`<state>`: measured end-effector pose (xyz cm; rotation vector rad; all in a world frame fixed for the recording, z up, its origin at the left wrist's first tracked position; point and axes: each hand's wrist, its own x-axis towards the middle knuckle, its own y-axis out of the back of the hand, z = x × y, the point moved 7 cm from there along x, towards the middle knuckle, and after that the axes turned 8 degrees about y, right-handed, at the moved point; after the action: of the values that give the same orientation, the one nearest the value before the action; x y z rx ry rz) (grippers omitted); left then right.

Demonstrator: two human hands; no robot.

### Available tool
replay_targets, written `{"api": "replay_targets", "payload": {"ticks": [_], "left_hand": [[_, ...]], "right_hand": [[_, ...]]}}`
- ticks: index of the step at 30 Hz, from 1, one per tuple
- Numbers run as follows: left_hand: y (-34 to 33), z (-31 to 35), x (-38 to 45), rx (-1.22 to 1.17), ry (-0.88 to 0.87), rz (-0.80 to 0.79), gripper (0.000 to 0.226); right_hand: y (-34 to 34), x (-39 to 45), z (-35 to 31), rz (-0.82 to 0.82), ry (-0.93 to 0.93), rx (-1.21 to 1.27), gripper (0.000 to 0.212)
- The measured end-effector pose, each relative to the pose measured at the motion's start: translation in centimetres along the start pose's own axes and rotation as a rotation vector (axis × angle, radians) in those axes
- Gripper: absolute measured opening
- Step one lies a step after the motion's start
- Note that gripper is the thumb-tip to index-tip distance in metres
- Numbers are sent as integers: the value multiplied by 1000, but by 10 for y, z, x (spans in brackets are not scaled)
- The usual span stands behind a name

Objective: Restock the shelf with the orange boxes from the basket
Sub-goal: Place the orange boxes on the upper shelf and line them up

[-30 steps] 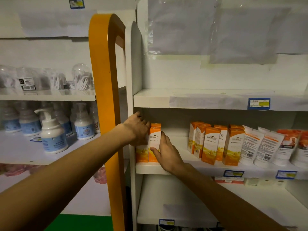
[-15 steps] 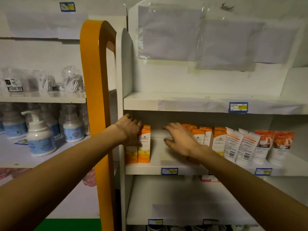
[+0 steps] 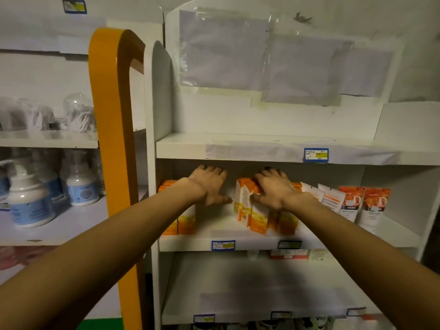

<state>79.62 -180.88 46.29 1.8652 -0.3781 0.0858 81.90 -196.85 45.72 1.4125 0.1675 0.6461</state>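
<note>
Step in hand: tidying orange boxes on the middle shelf (image 3: 250, 242); basket not in view. Left hand (image 3: 209, 186) rests on the left group of boxes (image 3: 181, 222), fingers draped over the tops, whether curled round a box I cannot tell. Right hand (image 3: 273, 189) lies spread over the right group of boxes (image 3: 252, 210), fingers fairly straight, pressing rather than pinching. A bare gap separates the groups. Next move, probably: slide the right group leftward, keeping it upright.

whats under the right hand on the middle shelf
The right hand rests on top of a group of upright orange boxes. Its palm covers their tops, so their exact number cannot be told.
</note>
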Motion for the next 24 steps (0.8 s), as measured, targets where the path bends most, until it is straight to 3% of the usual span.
{"api": "replay_targets", "payload": {"ticks": [13, 17, 20, 24], "left_hand": [[-8, 44, 46, -119, -29, 15, 72], [-11, 47, 56, -160, -26, 63, 54], [-8, 45, 61, -194, 11, 138, 39], [-9, 36, 64, -312, 99, 101, 38]], "right_hand": [[-18, -3, 10, 95, 62, 47, 60], [-20, -6, 16, 150, 41, 129, 55], [-21, -7, 18, 205, 33, 136, 53], [-24, -4, 17, 258, 1, 149, 52]]}}
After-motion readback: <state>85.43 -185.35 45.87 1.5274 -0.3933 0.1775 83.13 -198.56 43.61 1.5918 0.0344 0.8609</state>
